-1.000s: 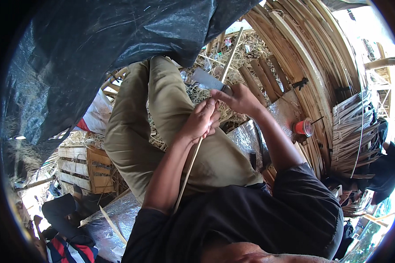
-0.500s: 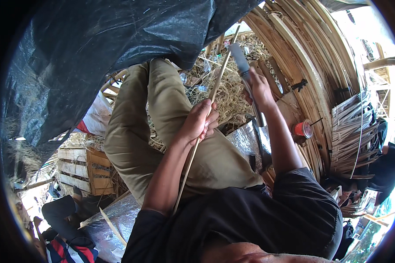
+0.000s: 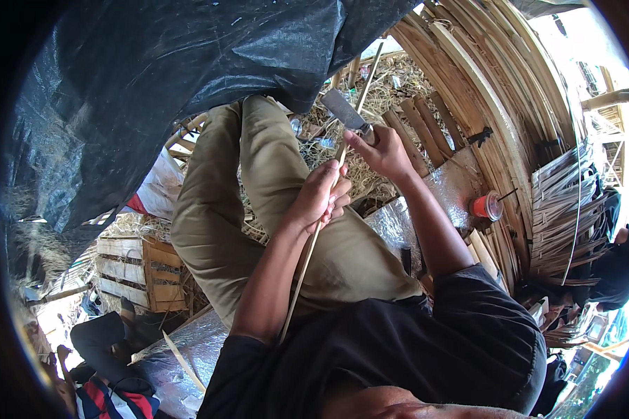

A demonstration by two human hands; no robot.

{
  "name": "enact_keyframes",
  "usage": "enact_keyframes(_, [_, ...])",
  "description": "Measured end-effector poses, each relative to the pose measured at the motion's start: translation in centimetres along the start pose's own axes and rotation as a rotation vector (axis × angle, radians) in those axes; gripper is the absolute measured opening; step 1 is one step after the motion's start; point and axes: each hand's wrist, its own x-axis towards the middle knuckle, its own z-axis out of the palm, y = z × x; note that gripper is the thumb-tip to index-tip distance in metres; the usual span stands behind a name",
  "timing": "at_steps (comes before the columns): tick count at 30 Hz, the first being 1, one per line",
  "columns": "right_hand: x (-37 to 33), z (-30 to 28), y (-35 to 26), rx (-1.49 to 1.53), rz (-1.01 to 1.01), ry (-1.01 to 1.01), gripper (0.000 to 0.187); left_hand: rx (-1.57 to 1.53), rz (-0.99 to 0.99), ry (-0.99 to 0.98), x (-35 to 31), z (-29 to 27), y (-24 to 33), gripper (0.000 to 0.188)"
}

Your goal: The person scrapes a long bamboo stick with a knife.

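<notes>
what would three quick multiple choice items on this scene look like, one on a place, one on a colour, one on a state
1. Where is the blade relative to the left hand?
A. farther from the body, near the strip's far end
B. below it, by the elbow
C. lying on the wooden crate

2. What colour is the small cup by the silver sheet?
A. blue
B. red-orange
C. white

3. How does the left hand meet the long thin strip?
A. open, hovering clear of it
B. closed around it
C. flat on the knee

Answers:
1 A, the blade is held in the right hand beyond the left fist.
2 B, its body shows red-orange under a pale rim.
3 B, the fingers curl round the strip, which runs out both sides of the fist.
</notes>
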Motion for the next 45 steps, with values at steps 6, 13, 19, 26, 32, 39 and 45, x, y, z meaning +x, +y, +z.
enact_keyframes(6, [-0.2, -0.3, -1.1, 0.246, 0.368, -0.096, 0.050, -0.011, 0.011, 0.011, 0.1, -0.1, 0.0, 0.026])
enact_keyframes(13, [-1.3, -1.8, -2.7, 0.556, 0.485, -0.316, 0.047, -0.015, 0.004, 0.038, 0.1, 0.2, 0.3, 0.025])
enact_keyframes(19, [-2.1, -3.0, -3.1, 0.722, 0.564, -0.398, 0.047, -0.023, 0.016, 0.076, 0.3, 0.2, 0.1, 0.023])
enact_keyframes(26, [-1.0, -6.2, -3.5, 0.597, 0.437, -0.143, 0.052, -0.118, 0.028, 0.021, 0.4, -0.6, 0.0, 0.023])
enact_keyframes(32, [0.2, -6.3, 0.4, -0.106, 0.283, 0.046, 0.049, -0.153, 0.021, -0.016, 0.1, -0.2, 0.2, 0.024])
enact_keyframes(39, [0.0, -6.6, 3.9, 0.002, 0.202, 0.082, 0.035, -0.169, 0.030, -0.068, 0.3, -0.5, 0.0, 0.025])
enact_keyframes(45, [-0.4, -7.2, 0.8, -0.378, 0.304, 0.076, 0.050, -0.156, 0.030, 0.022, 0.6, -0.6, -0.1, 0.024])
